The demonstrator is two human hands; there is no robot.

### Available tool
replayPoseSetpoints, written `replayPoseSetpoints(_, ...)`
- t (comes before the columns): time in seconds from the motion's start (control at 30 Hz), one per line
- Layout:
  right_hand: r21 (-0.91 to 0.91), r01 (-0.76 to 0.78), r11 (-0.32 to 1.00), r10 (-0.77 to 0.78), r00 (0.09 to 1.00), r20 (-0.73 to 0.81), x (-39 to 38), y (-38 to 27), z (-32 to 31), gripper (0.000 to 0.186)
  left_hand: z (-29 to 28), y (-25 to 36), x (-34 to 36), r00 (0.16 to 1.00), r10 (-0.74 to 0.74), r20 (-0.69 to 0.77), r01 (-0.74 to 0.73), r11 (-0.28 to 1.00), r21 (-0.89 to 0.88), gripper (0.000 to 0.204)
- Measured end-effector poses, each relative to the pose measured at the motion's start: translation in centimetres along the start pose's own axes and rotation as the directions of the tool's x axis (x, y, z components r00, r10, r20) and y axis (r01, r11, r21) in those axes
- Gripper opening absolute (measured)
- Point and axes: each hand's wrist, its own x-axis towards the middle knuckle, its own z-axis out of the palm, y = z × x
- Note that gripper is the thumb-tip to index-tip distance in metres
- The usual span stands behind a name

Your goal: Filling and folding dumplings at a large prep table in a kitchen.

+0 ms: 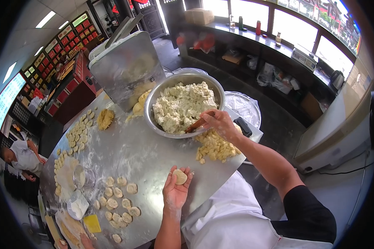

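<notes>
Palm up above the steel table, my left hand (176, 195) cups a flat round of dough (180, 177), its fingers curled at the edges. My right hand (221, 124) grips a brown wooden spatula (196, 124), whose lower end is dipped into pale, lumpy filling (185, 103). The filling fills a wide steel bowl (150, 114) at the table's far side. Beside the bowl, below my right wrist, lies a heap of small yellow dough pieces (217, 146). Left of my left hand sit several filled dough rounds (126, 203) on floured steel.
A large metal machine (126, 68) stands behind the bowl. Small dough pieces (79, 133) and a brown-yellow lump (106, 119) lie far left. Nearer are a clear container (79, 176), a yellow scraper (92, 223) and another person's hand (86, 241). A dark object (243, 126) rests by my right wrist.
</notes>
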Motion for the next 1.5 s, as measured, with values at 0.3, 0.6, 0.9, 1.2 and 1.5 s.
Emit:
replayPoseSetpoints(0.3,0.402,-0.014,0.916,0.083,0.985,-0.153,-3.2,-2.9,2.2,0.034,1.7,1.7,5.4,1.0,0.019,0.023,-0.018,0.999,-0.042,0.031)
replayPoseSetpoints(0.6,0.441,0.014,0.897,0.054,0.988,-0.142,-8.6,-2.4,5.5,0.031,3.8,1.2,6.5,0.954,0.3,-0.021,-0.277,0.905,0.322,0.038)
replayPoseSetpoints(0.9,0.494,0.192,0.848,-0.159,0.981,-0.108,-13.1,0.5,8.6,0.024,2.4,1.7,4.2,0.985,0.161,0.057,-0.146,0.968,-0.204,0.035)
replayPoseSetpoints(1.2,0.021,0.578,0.816,-0.575,0.807,0.137,-18.2,2.8,6.1,0.021,-1.2,5.5,2.1,0.948,0.313,-0.05,-0.317,0.943,-0.106,0.038)
replayPoseSetpoints(1.5,0.228,0.141,0.964,-0.151,0.988,0.026,-18.6,10.3,4.7,0.029,-8.5,13.5,-7.2,0.822,0.491,-0.288,-0.402,0.859,0.317,0.048)
